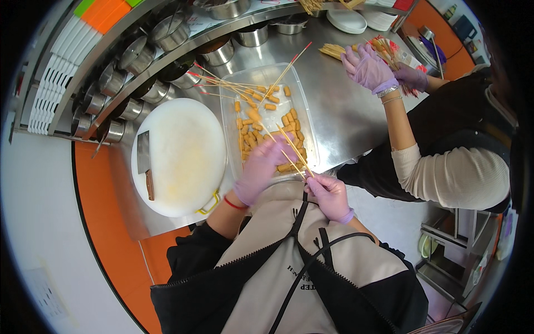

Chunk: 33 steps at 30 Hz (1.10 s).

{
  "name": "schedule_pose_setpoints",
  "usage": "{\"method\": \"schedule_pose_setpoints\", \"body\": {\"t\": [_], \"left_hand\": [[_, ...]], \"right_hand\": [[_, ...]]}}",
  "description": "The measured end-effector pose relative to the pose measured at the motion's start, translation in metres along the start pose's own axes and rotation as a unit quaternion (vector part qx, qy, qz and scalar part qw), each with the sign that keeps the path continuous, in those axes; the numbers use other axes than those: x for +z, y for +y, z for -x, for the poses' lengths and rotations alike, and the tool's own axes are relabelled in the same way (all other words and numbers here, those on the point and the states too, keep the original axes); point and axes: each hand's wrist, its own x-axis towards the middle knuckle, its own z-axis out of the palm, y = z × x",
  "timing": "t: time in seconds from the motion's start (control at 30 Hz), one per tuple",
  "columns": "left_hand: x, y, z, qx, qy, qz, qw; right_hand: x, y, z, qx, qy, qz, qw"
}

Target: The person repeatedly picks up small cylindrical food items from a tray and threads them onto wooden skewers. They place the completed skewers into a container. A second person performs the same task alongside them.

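My right hand (329, 195), in a thin purple glove, holds several wooden skewers (295, 153) by their near ends, tips pointing up and left. An orange-brown food piece (253, 114), blurred, sits at the far tip of one skewer. My left hand (267, 160), gloved and blurred by motion, hovers over the near part of a clear plastic tub (313, 125), beside the skewers; whether its fingers grip anything is unclear. Many short cylindrical food pieces (250, 140) lie in the tub. Red-ended skewers (225, 83) rest across its far left rim, and others (288, 69) lean out at the far side.
Left of the tub lies a round white cutting board (183, 158) with a cleaver (143, 154) on it. Steel pots (219, 52) line the counter's back under a shelf. On the right, a co-worker's gloved hands (369, 69) hold skewered food near bundled skewers (332, 51) and stacked plates (347, 21).
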Motion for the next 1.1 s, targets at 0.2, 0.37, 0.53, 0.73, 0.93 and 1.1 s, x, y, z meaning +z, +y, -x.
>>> {"method": "schedule_pose_setpoints", "body": {"t": [0.2, 0.37, 0.53, 0.73, 0.93, 1.1], "left_hand": [[-0.098, 0.099, -0.051, 0.220, 0.076, -0.236, 0.943], [-0.133, 0.091, -0.110, 0.192, -0.024, -0.721, 0.665], [-0.146, 0.062, -0.158, 0.030, -0.090, -0.827, 0.553], [-0.121, 0.015, -0.150, 0.354, -0.125, -0.669, 0.641], [-0.112, -0.039, -0.148, 0.006, -0.130, -0.825, 0.549], [-0.117, -0.052, -0.153, -0.013, -0.095, -0.840, 0.534]], "right_hand": [[-0.008, -0.004, 0.008, -0.075, 0.028, 0.084, 0.993], [-0.014, 0.000, 0.016, -0.079, 0.060, 0.115, 0.988], [-0.020, 0.005, 0.024, -0.054, 0.090, 0.117, 0.988], [-0.026, 0.005, 0.025, -0.026, 0.099, 0.095, 0.990], [-0.023, 0.003, 0.023, -0.018, 0.106, 0.047, 0.993], [-0.019, 0.002, 0.020, 0.015, 0.106, -0.058, 0.993]]}}
